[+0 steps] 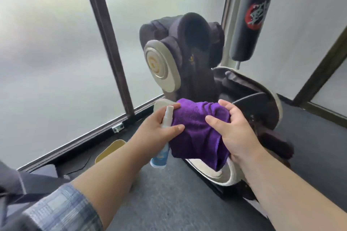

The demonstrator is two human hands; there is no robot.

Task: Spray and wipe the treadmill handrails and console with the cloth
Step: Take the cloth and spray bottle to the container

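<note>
While the left hand (159, 127) curls its grip around a small spray bottle (163, 137) and pinches the left edge of the purple cloth (197, 129), the right hand (231, 129) clutches the cloth's right side, holding it stretched between them before a dark massage chair (187, 52).

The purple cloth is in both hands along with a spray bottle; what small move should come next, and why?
Probably let the right hand take the cloth alone, since the left hand grips both it and the spray bottle, which leaves the bottle awkward to aim.
</note>
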